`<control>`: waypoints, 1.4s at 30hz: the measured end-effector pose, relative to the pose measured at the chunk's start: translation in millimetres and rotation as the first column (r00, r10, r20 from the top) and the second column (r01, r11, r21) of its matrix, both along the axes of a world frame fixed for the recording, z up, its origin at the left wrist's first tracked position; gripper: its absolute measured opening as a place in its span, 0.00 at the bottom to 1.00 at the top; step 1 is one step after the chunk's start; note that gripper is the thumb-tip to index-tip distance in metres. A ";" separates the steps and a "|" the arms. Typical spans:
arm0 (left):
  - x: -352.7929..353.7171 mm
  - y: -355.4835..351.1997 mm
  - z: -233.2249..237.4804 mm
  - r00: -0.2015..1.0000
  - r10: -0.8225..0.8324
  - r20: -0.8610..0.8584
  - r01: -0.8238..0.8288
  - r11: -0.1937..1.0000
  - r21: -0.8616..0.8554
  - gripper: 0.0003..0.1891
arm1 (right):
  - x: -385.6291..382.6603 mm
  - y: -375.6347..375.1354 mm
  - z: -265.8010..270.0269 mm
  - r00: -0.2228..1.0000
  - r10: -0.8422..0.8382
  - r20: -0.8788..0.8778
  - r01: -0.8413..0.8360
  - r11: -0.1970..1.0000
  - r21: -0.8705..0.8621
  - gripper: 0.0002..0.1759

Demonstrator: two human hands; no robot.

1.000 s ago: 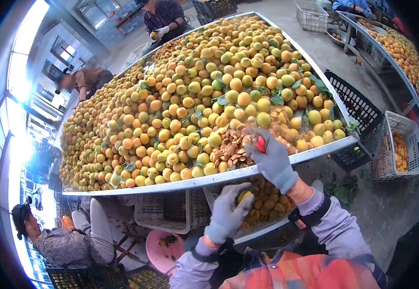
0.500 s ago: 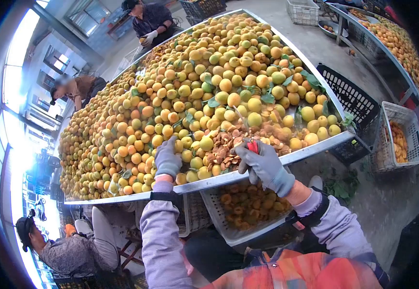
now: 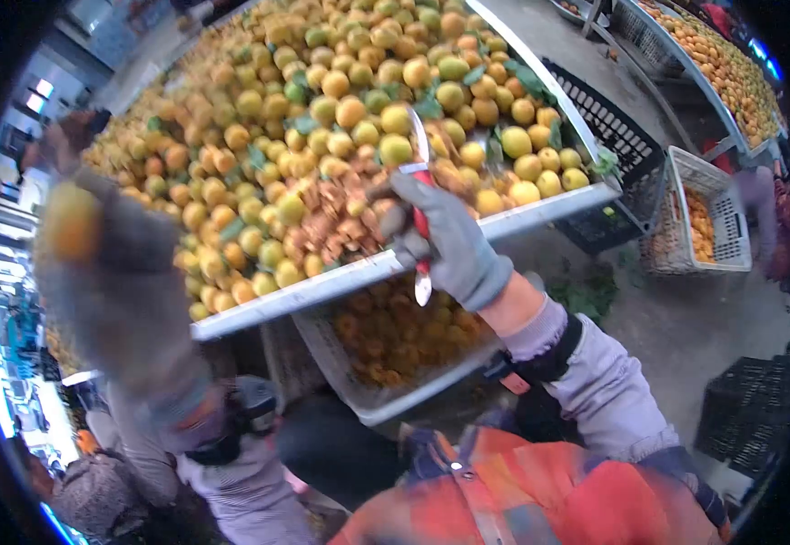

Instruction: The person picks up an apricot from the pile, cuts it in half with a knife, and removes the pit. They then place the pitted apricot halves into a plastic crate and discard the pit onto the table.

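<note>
My left hand [image 3: 118, 286], in a grey glove and badly blurred, is raised close to the camera at the left. An orange-yellow apricot [image 3: 73, 224] shows at its fingers. My right hand [image 3: 457, 243], also gloved in grey, is closed round the red handle of a knife [image 3: 421, 222]. Its curved blade points up and away over the fruit, and a silver end sticks out below the fist. Beneath that hand is the table's metal rim. Beside it lies a heap of brown apricot stones [image 3: 331, 218], among many whole apricots [image 3: 350, 113] and some green leaves.
Under the table edge, a pale crate [image 3: 372, 413] holds halved apricots. At the right stand a black crate [image 3: 608, 127] and a white crate [image 3: 731, 227] with orange fruit. Another fruit-covered table [image 3: 717, 73] is farther back. A person [image 3: 109, 490] sits at lower left.
My left hand has left the pile and come up towards the camera with an apricot. My right hand stays closed on the knife. The whole view has shifted and tilted.
</note>
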State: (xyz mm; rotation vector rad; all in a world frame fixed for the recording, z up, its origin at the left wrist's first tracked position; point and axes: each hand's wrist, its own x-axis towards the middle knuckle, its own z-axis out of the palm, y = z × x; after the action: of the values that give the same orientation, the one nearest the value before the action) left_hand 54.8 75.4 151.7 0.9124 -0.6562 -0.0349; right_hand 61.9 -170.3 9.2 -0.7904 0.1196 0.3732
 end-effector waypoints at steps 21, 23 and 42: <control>-16.9 -73.3 -97.1 0.769 0.572 0.287 -0.428 0.126 0.895 0.21 | -5.1 8.5 -8.4 0.992 0.124 -0.028 -0.127 0.979 -0.161 0.21; -12.2 -72.2 -103.1 0.768 0.558 0.314 -0.435 0.095 0.895 0.21 | -6.8 11.3 -7.0 0.990 0.137 -0.034 -0.141 0.973 -0.182 0.22; -14.2 -84.6 -112.5 0.792 0.505 0.344 -0.398 0.000 0.917 0.21 | -12.4 15.4 -10.0 0.986 0.152 -0.074 -0.165 0.960 -0.224 0.20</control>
State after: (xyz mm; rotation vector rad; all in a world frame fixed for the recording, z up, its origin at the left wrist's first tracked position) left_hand 40.6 -9.2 39.2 2.4376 -0.0908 0.1150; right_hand 49.5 -154.9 -0.8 -1.0223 0.1540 0.5402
